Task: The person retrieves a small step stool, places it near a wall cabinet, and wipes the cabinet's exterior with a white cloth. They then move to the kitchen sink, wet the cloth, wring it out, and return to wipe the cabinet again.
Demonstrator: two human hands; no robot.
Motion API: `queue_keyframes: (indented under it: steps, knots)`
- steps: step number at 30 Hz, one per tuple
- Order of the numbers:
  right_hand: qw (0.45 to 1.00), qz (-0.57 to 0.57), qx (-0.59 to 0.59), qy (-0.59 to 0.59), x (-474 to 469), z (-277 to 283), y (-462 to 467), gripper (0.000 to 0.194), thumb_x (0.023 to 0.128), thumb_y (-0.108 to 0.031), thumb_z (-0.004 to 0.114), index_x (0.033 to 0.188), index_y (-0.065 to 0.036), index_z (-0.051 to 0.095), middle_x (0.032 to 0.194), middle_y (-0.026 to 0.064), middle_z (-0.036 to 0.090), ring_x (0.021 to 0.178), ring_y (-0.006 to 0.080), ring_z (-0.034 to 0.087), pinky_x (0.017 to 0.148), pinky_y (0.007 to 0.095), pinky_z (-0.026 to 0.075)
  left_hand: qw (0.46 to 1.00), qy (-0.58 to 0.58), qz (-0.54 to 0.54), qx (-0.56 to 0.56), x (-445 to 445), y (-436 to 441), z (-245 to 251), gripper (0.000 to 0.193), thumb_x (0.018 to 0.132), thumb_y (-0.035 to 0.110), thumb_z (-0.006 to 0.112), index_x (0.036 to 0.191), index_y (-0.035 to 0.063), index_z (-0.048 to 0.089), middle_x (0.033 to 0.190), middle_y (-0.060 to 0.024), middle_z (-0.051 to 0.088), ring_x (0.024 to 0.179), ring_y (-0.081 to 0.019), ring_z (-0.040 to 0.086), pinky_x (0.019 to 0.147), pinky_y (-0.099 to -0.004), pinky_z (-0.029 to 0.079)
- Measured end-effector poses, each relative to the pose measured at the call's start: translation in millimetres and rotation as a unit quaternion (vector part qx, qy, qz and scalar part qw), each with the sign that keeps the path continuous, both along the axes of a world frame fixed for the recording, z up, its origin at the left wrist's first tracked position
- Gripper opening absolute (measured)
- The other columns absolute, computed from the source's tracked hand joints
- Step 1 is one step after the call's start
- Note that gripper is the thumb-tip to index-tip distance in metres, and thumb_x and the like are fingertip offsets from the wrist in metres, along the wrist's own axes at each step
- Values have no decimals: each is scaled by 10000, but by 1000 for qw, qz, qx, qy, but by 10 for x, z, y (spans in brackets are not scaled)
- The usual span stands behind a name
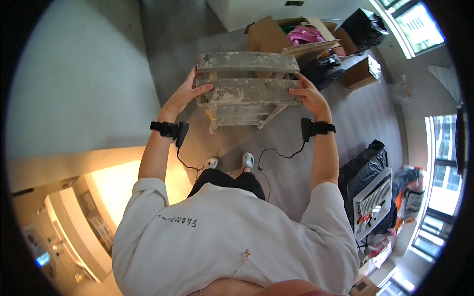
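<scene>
A worn wooden bench (244, 91), crusted with pale plaster or paint, is in front of me at chest width. Two top planks with a gap between them show, along with a lower board and splayed legs beneath. My left hand (187, 91) grips the left end of the planks, its thumb on the nearer one. At the opposite end my right hand (310, 95) holds on in the same way, fingers around the edge. Whether the legs touch the floor, I cannot tell. Each wrist wears a black strapped device with a cable.
Past the bench sits an open cardboard box (268, 35) with pink material inside, beside black plastic bags (323, 70) and a smaller carton (361, 74). A white table (387, 188) with clutter stands to the right. On the left rises a pale wall (81, 81). My feet are on grey flooring (289, 177).
</scene>
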State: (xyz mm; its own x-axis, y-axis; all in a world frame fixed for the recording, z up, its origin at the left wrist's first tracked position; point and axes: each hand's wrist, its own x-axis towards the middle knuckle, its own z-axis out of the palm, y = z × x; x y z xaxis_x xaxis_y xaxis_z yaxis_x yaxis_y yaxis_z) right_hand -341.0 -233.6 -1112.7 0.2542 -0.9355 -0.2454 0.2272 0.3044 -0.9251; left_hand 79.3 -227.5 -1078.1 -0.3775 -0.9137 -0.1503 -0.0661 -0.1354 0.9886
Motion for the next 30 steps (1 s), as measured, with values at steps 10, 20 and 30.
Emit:
queue_keyframes:
  steps: [10, 20, 30]
  knots:
    - [999, 1, -34, 30, 44, -750, 307, 888, 666, 71, 776, 1449, -67, 380, 1411, 81, 486, 1250, 218, 497, 932, 323, 471, 986, -133, 96, 40, -265, 359, -1045, 652, 738, 240, 827, 1294, 46, 547, 1251, -63, 616, 1135, -162, 569, 971, -316, 440]
    - [830, -47, -293, 473, 350, -1121, 385, 272, 810, -232, 762, 837, 29, 689, 722, 123, 675, 652, 238, 661, 572, 379, 517, 931, -258, 201, -163, -467, 369, -1300, 266, 781, 255, 720, 871, 15, 647, 770, -71, 670, 710, -212, 625, 653, -356, 492]
    - [810, 28, -359, 463, -87, -1158, 345, 285, 787, -224, 770, 789, 43, 669, 658, 136, 665, 605, 242, 659, 557, 376, 520, 919, -274, 279, -47, -1013, 1324, -1028, 336, 713, 308, 749, 895, 32, 693, 835, -107, 714, 784, -257, 679, 700, -385, 533]
